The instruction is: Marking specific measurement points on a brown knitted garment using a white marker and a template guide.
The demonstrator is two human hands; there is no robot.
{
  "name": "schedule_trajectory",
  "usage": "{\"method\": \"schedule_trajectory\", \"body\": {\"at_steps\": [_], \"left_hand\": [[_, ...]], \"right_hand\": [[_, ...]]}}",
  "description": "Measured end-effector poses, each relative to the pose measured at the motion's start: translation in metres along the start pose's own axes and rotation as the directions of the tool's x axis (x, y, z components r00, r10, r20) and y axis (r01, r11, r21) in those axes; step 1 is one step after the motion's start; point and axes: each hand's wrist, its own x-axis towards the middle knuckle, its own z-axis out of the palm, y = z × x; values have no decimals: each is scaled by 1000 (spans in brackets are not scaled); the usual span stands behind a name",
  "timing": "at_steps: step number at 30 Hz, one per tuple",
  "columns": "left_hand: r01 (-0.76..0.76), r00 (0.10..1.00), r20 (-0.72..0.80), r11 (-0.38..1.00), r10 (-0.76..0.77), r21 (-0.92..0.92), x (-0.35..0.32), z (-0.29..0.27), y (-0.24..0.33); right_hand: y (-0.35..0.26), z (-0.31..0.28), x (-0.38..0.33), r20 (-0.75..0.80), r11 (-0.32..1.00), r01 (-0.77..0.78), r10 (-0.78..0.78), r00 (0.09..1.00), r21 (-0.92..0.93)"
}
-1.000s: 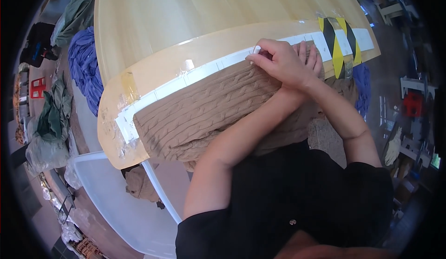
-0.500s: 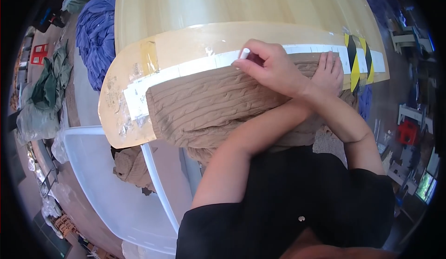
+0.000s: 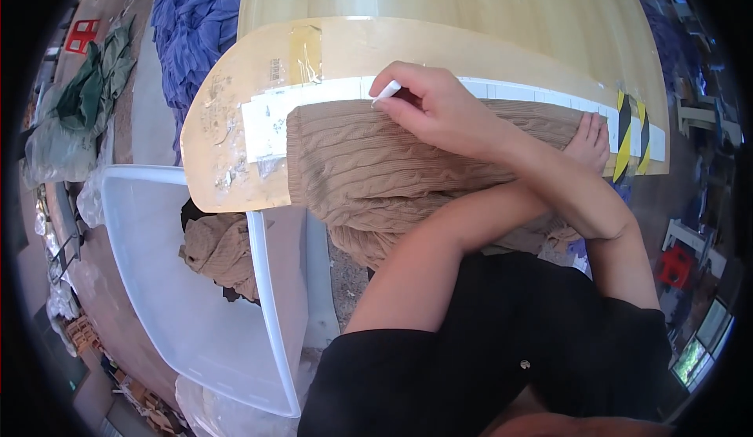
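Crosswise, the right hand (image 3: 439, 111) pinched a white chalk piece (image 3: 387, 91) at the tan sweater's (image 3: 369, 174) upper edge on the surface (image 3: 439, 13); the left hand (image 3: 590, 140) lay flat, fingers spread, on the sweater's far end.

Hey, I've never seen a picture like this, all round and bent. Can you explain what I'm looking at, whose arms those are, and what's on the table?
There is one view, from a wide fisheye camera worn on a person's head and looking down, which is why straight edges curve. The two bare arms coming in from below are that person's own, and they are crossed. The right hand pinches a small white stick. The left hand lies flat on a tan knitted sweater. The sweater is spread over the edge of a wooden table, beside a white strip and some yellow-and-black tape. On the floor to the left, a clear plastic bin holds a brown garment.
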Motion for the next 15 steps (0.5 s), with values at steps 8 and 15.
{"method": "schedule_trajectory", "body": {"at_steps": [8, 15], "left_hand": [[26, 997, -68, 999, -27, -28, 0, 3, 6], [77, 982, -147, 966, -115, -245, -18, -20, -13]], "right_hand": [[19, 16, 15, 24, 965, 173, -172, 985, -195], [-35, -27, 11, -299, 972, 204, -162, 940, 113]]}}
